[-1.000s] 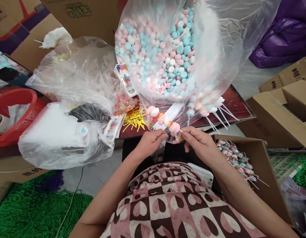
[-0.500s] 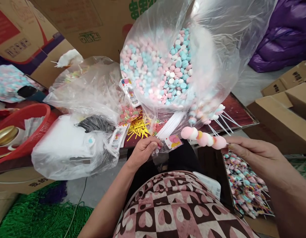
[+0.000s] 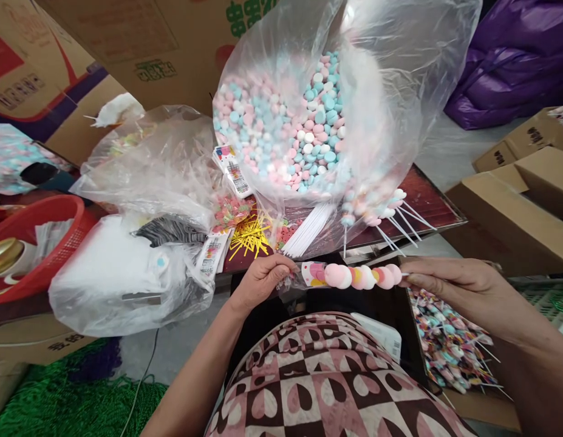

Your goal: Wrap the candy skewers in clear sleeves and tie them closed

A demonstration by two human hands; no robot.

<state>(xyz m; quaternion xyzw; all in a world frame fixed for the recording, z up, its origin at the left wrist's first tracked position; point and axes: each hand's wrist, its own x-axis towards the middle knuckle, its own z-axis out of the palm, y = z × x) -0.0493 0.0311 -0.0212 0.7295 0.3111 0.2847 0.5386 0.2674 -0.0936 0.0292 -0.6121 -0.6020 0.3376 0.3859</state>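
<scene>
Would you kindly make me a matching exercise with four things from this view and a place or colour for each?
Things:
1. candy skewer
2. printed wrapper
3. bundle of white sticks
4. plastic basket

Places and colours:
A. red, at the picture's left edge
B. pinched by the left hand
C. to the right of the yellow strips
D. held by the right hand

Pairs: 1-D, 2-B, 3-C, 4-A

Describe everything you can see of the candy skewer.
The candy skewer has soft-looking pink and white pieces, yellow ones between, on a pale stick, held nearly level above the lap. The right hand pinches the stick; the far end meets the clear wrapper in the left hand, perhaps inside it.
</scene>
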